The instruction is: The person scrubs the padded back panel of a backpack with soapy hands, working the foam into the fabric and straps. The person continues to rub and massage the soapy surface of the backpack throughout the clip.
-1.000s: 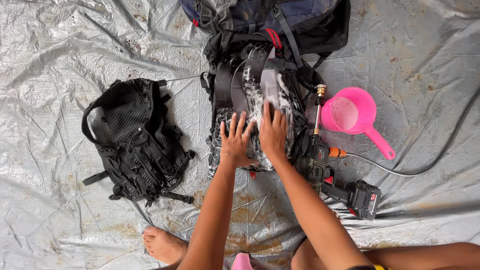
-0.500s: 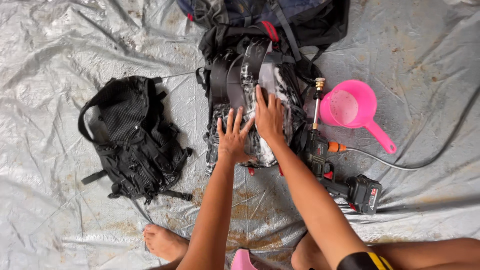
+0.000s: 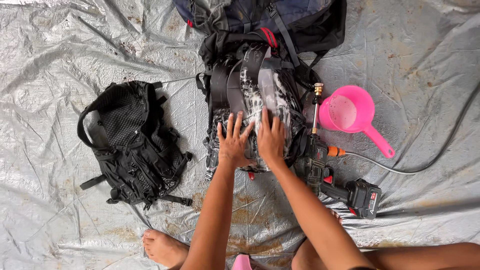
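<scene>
Soapy backpack (image 3: 257, 100) looks soft, wet and likely slippery. Left hand (image 3: 233, 142) and right hand (image 3: 270, 139) press flat on it, fingers spread, gripping nothing; its straps, just beyond the fingertips, seem the firmer hold.

You worked over a crinkled silver tarp (image 3: 75, 45) covering the whole ground, streaked with brown mud toward six o'clock, under flat, even daylight glinting off its folds
</scene>
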